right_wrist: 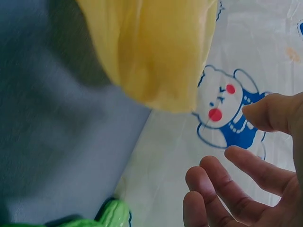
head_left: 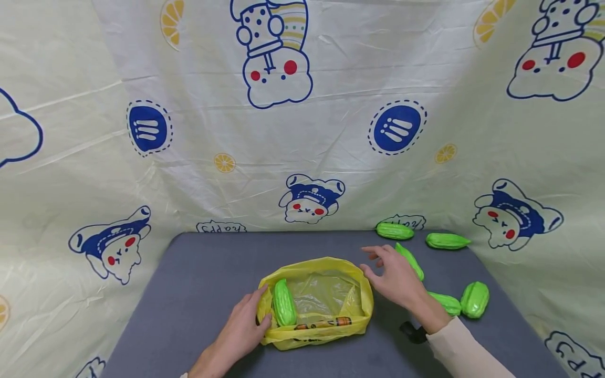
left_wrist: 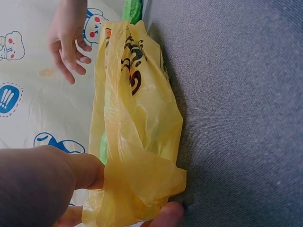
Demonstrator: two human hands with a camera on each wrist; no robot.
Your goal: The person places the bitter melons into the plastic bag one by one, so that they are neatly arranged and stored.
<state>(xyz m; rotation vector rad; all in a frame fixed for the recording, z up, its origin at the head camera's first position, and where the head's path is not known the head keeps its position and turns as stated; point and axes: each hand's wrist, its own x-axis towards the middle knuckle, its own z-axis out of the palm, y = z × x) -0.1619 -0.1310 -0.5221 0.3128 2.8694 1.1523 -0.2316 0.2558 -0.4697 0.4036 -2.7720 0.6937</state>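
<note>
A yellow plastic bag [head_left: 364, 310] lies on the table with its mouth wide open, showing dark printing along its near side. Inside, against the left wall, is one green ridged bitter melon [head_left: 284, 303]. My left hand [head_left: 243, 323] pinches the bag's left rim, thumb on the inner side and fingers outside, as the left wrist view also shows. Beyond the bag's right rim hovers my right hand [head_left: 394, 275], holding nothing, its fingers loosely spread. In the right wrist view those fingers [right_wrist: 241, 189] are apart from the bag [right_wrist: 156, 56].
Several more bitter melons are on the right: one at the back edge [head_left: 394, 231], one in the far right corner [head_left: 446, 241], one partly behind my right hand [head_left: 410, 261], and two near my wrist [head_left: 475, 300]. A printed curtain [head_left: 331, 131] surrounds the grey table [head_left: 189, 294].
</note>
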